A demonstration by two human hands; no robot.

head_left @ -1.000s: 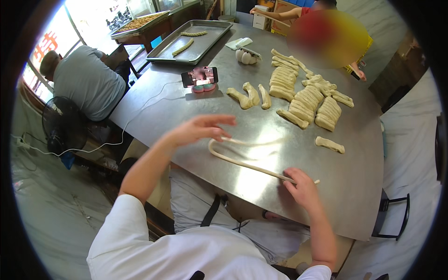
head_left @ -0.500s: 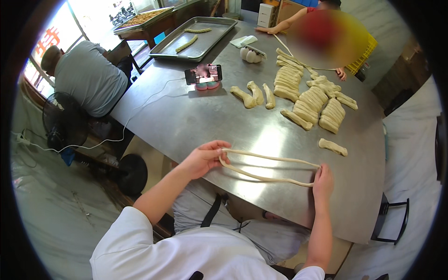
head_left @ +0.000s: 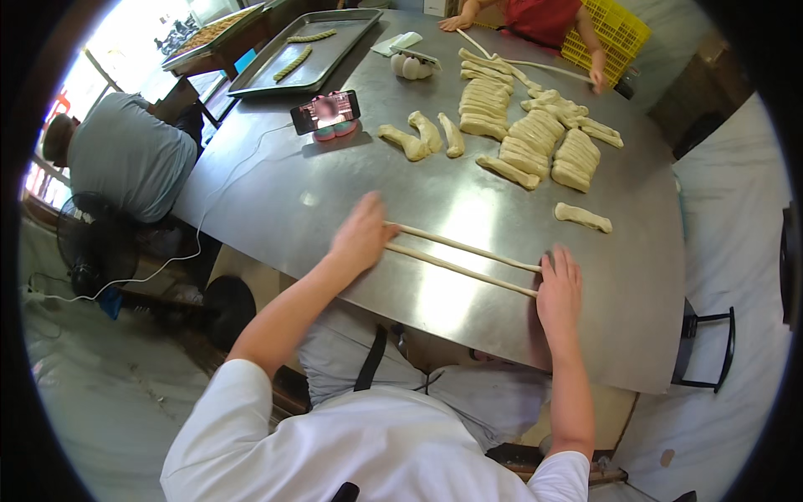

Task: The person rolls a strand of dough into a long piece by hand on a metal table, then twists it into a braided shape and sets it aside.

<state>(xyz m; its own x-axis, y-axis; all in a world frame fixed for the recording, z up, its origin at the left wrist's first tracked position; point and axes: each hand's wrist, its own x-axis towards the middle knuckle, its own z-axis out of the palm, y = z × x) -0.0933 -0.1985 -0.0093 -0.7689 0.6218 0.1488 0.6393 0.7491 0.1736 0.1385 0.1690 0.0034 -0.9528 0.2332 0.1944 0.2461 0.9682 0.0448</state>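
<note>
A long, thin dough rope (head_left: 464, 247), doubled into two nearly parallel strands, stretches between my hands, low over the steel table's near side. My left hand (head_left: 361, 230) is at its left end, palm down, with its fingers smeared by motion. At the other end my right hand (head_left: 560, 291) lies palm down over the strand ends, its fingers stretched out and slightly apart. Beyond it is a single short dough strip (head_left: 583, 217). Farther off lie rows of cut dough strips (head_left: 532, 142), and several loose strips (head_left: 427, 132) rest to their left.
The steel table (head_left: 276, 209) carries a phone (head_left: 324, 112) on a stand, its white cable trailing left. Two twisted dough pieces lie on a metal tray (head_left: 347, 63). Across the table, a co-worker in a red apron (head_left: 544, 18) handles another dough rope. A person sits at left, near a fan (head_left: 92, 238).
Both hands have turned palm down and the right fingers have spread. The strands, sagging before, are straighter and closer together. The whole view has shifted, with the table higher in it.
</note>
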